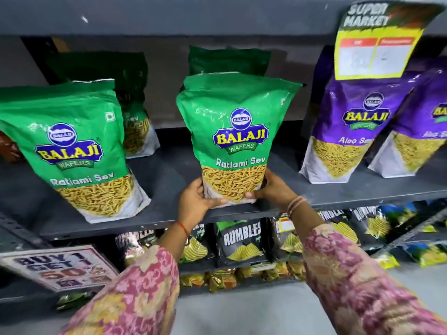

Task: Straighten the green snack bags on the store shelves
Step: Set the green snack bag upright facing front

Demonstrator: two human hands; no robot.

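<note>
Grip state: left hand (196, 201) and right hand (271, 189) both closed on the base of the centre green bag (235, 136), one at each bottom corner, thumbs across the front.
Bag position: upright between the two grips, base at the front edge of the grey shelf (169, 170); contact with the shelf not clear.
Behind the grips: second green bag (227, 60), standing close to the held one.
Left of the grips: tilted green bag (72, 146), leaning and not yet squared; further green bag (135, 131) behind it.
Right of the grips: purple bags (355, 122), well apart from the held bag.
Risk, top-heavy hold: low grip, tall soft pouch; probable forward or sideways flop of the top on release.
Risk, edge placement: base near the shelf lip; possible slide off toward the lower shelf of black bags (242, 238).
Risk, push-back: contact with the rear bag, likely toppling it.
Risk, squeeze: brittle contents, probable crushing under tight fingers.
</note>
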